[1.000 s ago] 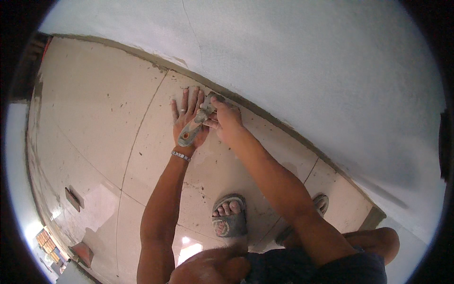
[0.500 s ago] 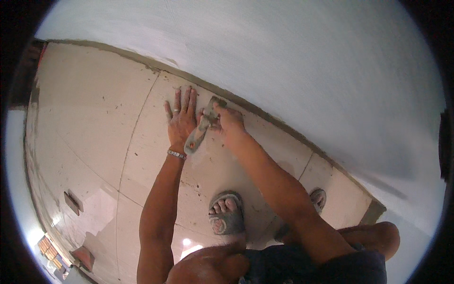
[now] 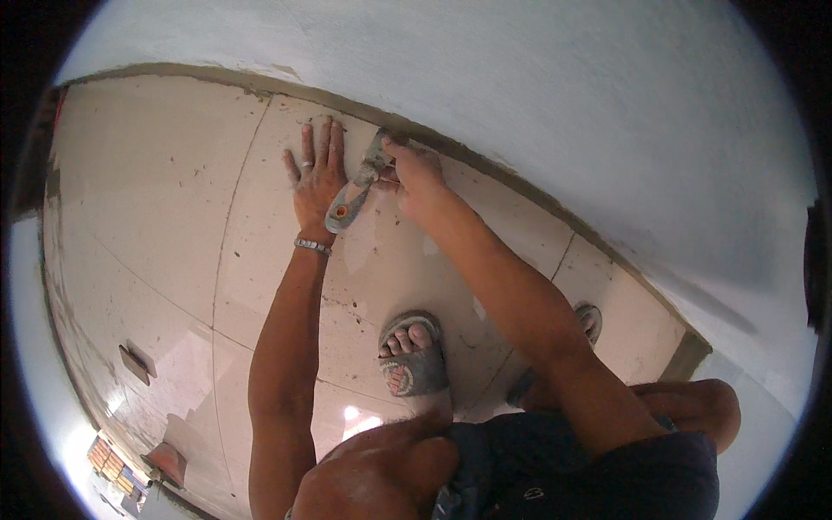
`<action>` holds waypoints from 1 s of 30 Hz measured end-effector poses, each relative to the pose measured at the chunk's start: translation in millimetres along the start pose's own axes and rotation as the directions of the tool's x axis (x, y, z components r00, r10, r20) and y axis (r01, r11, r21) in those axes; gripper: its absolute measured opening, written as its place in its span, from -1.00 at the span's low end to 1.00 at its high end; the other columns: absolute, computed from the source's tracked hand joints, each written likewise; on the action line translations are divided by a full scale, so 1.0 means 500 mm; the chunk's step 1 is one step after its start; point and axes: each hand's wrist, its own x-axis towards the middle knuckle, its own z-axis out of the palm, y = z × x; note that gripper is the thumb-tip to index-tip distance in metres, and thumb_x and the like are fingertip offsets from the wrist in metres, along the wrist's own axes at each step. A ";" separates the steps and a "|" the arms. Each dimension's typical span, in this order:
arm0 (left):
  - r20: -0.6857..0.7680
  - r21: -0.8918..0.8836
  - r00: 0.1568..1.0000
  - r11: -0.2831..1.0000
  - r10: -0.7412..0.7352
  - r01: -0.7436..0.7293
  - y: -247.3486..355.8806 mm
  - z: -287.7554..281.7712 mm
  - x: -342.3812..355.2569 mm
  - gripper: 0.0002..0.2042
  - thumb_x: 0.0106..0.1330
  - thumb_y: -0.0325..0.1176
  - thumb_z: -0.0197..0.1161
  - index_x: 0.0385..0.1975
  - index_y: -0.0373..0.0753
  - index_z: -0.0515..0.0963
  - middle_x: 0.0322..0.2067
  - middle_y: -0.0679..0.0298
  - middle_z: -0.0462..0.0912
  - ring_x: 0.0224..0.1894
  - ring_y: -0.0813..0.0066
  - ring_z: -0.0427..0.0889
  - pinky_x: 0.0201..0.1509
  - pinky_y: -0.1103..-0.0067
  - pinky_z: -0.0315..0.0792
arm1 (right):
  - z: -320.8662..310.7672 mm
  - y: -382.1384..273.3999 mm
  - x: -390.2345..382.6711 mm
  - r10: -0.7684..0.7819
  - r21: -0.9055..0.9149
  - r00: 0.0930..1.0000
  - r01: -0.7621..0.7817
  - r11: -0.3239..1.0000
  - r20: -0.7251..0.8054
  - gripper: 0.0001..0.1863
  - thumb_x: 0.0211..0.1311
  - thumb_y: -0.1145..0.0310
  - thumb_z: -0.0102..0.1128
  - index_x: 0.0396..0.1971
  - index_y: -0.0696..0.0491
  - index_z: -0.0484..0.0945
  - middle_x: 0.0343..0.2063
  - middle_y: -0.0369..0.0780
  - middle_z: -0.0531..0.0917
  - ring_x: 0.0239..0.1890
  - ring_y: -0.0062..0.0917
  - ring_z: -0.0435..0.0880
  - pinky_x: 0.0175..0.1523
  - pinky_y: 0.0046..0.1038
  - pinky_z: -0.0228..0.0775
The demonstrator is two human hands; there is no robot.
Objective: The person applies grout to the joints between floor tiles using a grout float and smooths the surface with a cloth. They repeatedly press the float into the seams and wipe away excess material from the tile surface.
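My left hand [image 3: 319, 186] lies flat on the pale floor tile, fingers spread and dusty, with a ring and a bracelet showing. Just right of it, my right hand [image 3: 422, 180] is closed around the blade end of a grey, mortar-smeared putty knife [image 3: 348, 201]. The knife's handle, with a hole near its end, points back toward me beside my left wrist. Its blade end is close to the grey mortar strip [image 3: 511, 192] at the wall's foot; my fingers partly hide it, and I cannot tell whether it touches the strip.
A pale painted wall [image 3: 555, 95] rises beyond the strip. Large beige tiles [image 3: 147, 182] with dark joints and crumbs cover the floor. My sandalled foot [image 3: 414, 360] is below my hands. A flat block [image 3: 136, 362] and a reddish object [image 3: 165, 464] lie at lower left.
The view has shifted, so the floor, my foot and both hands appear higher in the picture. My left hand stays flat on the tile; my right hand still grips the putty knife.
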 end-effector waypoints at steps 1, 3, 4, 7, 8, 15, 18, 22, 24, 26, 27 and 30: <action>-0.007 0.014 1.000 1.000 -0.009 0.009 -0.002 0.006 -0.001 -0.10 0.28 0.12 0.15 0.58 -0.04 -0.06 0.58 0.38 -0.03 0.61 0.21 -0.13 0.58 -0.06 -0.13 | 0.000 0.004 -0.001 0.013 -0.020 1.000 -0.013 1.000 0.011 -0.78 0.38 0.29 0.29 -0.10 0.07 0.54 -0.25 -0.16 0.65 -0.34 -0.35 0.71 -0.25 -0.20 0.72; -0.022 0.041 0.999 0.999 -0.023 0.024 -0.003 0.015 0.003 -0.07 0.25 0.16 0.17 0.57 -0.03 -0.05 0.58 0.39 -0.02 0.61 0.22 -0.12 0.57 -0.06 -0.13 | 0.001 0.010 -0.006 0.041 -0.060 0.999 -0.039 0.997 0.029 -0.78 0.39 0.30 0.28 -0.10 0.08 0.54 -0.27 -0.16 0.66 -0.36 -0.34 0.72 -0.25 -0.18 0.71; -0.032 0.024 0.999 1.000 -0.010 0.011 -0.005 0.014 0.001 -0.09 0.26 0.16 0.15 0.57 -0.03 -0.05 0.58 0.39 -0.02 0.61 0.22 -0.12 0.57 -0.06 -0.13 | 0.003 0.006 -0.006 0.035 -0.033 0.999 -0.035 0.999 0.016 -0.79 0.40 0.30 0.27 -0.10 0.08 0.54 -0.28 -0.16 0.67 -0.36 -0.34 0.72 -0.25 -0.18 0.70; -0.049 -0.013 0.999 1.000 0.009 -0.009 -0.005 0.011 -0.002 -0.14 0.31 0.15 0.10 0.57 -0.03 -0.03 0.57 0.40 -0.02 0.61 0.21 -0.12 0.57 -0.07 -0.14 | -0.003 0.004 0.000 0.032 0.008 0.999 -0.032 0.999 -0.003 -0.77 0.40 0.30 0.26 -0.08 0.10 0.53 -0.26 -0.14 0.68 -0.34 -0.32 0.75 -0.28 -0.18 0.72; -0.043 -0.017 0.999 1.000 0.002 -0.002 -0.002 0.010 -0.001 -0.15 0.33 0.14 0.08 0.57 -0.04 -0.02 0.57 0.40 -0.02 0.61 0.20 -0.12 0.57 -0.08 -0.15 | -0.008 0.007 0.000 0.040 -0.006 0.999 -0.040 0.999 0.006 -0.74 0.40 0.29 0.26 -0.05 0.11 0.53 -0.24 -0.12 0.68 -0.34 -0.31 0.76 -0.30 -0.18 0.75; 0.017 -0.013 1.000 1.000 -0.024 0.024 0.030 0.001 -0.013 -0.28 0.49 0.12 -0.16 0.56 -0.11 0.00 0.57 0.35 -0.02 0.61 0.20 -0.16 0.61 -0.01 -0.30 | -0.052 0.013 -0.049 0.009 -0.262 1.000 -0.009 0.965 -0.002 -0.68 0.38 0.29 0.26 0.04 0.09 0.53 -0.18 -0.14 0.64 -0.33 -0.32 0.75 -0.34 -0.18 0.77; 0.002 -0.080 1.000 0.997 -0.005 0.005 0.058 -0.011 -0.029 -0.30 0.50 0.05 -0.17 0.55 -0.17 0.00 0.57 0.27 -0.03 0.61 0.18 -0.15 0.60 -0.01 -0.31 | -0.110 0.032 -0.099 0.094 -0.186 0.995 -0.085 0.979 0.039 -0.71 0.37 0.31 0.25 0.01 0.09 0.53 -0.14 -0.16 0.64 -0.32 -0.35 0.74 -0.33 -0.20 0.77; -0.015 -0.084 0.999 0.996 0.030 -0.031 0.070 -0.011 -0.029 -0.31 0.50 0.01 -0.17 0.54 -0.23 0.01 0.57 0.20 -0.02 0.61 0.17 -0.13 0.60 -0.02 -0.30 | -0.133 0.006 -0.070 0.038 -0.067 0.998 -0.041 0.997 -0.049 -0.73 0.36 0.28 0.28 -0.04 0.07 0.56 -0.19 -0.20 0.65 -0.33 -0.40 0.73 -0.31 -0.23 0.75; -0.004 -0.080 0.999 0.996 0.036 -0.036 0.079 -0.012 -0.028 -0.32 0.51 0.00 -0.18 0.54 -0.24 0.01 0.57 0.19 -0.02 0.61 0.18 -0.13 0.60 -0.02 -0.29 | -0.131 0.001 -0.057 0.017 -0.034 1.000 -0.017 0.999 -0.001 -0.73 0.37 0.25 0.31 -0.04 0.04 0.57 -0.27 -0.25 0.68 -0.34 -0.41 0.73 -0.29 -0.25 0.72; -0.013 -0.105 0.999 0.993 0.052 -0.053 0.078 -0.009 -0.033 -0.33 0.51 -0.03 -0.17 0.54 -0.23 0.02 0.57 0.18 -0.02 0.61 0.19 -0.12 0.59 -0.02 -0.27 | -0.131 -0.003 -0.052 0.022 -0.041 1.000 -0.022 0.999 0.001 -0.74 0.37 0.25 0.31 -0.05 0.03 0.58 -0.26 -0.26 0.69 -0.32 -0.41 0.73 -0.28 -0.25 0.70; -0.018 -0.121 0.998 0.991 0.058 -0.060 0.083 -0.006 -0.036 -0.34 0.52 -0.04 -0.17 0.54 -0.22 0.02 0.57 0.18 -0.02 0.61 0.20 -0.11 0.59 -0.02 -0.26 | -0.135 -0.005 -0.050 0.024 -0.049 1.000 -0.024 0.999 -0.002 -0.75 0.37 0.25 0.32 -0.06 0.02 0.58 -0.26 -0.26 0.69 -0.30 -0.41 0.73 -0.28 -0.24 0.69; -0.018 -0.130 0.994 0.986 0.107 -0.108 0.096 0.000 -0.037 -0.37 0.53 -0.07 -0.15 0.54 -0.19 0.04 0.56 0.21 0.03 0.60 0.21 -0.09 0.59 -0.02 -0.24 | -0.138 -0.006 -0.051 0.033 -0.098 0.999 -0.035 0.995 -0.022 -0.74 0.36 0.24 0.32 -0.07 0.04 0.58 -0.24 -0.25 0.69 -0.29 -0.42 0.72 -0.25 -0.19 0.68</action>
